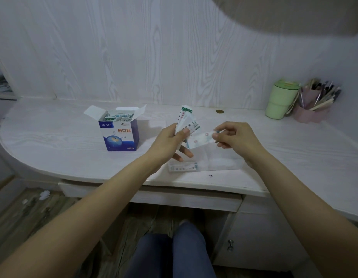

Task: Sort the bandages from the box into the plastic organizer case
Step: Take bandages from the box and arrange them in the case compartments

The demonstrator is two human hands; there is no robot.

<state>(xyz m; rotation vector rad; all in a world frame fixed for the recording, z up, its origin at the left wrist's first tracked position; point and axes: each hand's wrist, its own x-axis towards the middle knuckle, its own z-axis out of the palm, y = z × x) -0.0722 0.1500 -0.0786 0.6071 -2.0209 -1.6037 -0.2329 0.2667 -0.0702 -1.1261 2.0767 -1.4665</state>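
The step in hand is the picking of one bandage out of a small bunch, before it goes into the case. In the middle of the frame the left hand [170, 139] grips a fan of wrapped bandages [187, 121], the thumb pressed on their front and the fingers curled behind. Just to the right, the right hand [234, 137] pinches the end of a single bandage [200, 139] between thumb and fingertips; its other end lies against the fan, so it seems to be half drawn out.

The box [119, 129] stands open to the left of the hands, on the desk [53, 141], with more bandages visible inside. The plastic organizer case [206, 164] lies flat on the desk directly below the hands, near the front edge. It is transparent, and I cannot tell its compartments clearly, but some bandages [183, 167] seem to lie already at its left end.

The next move, in my judgement, asks the right hand to free the single bandage fully and lower it into a compartment, flat and aligned. The task looks to be at an early stage, since the box is nearly full.
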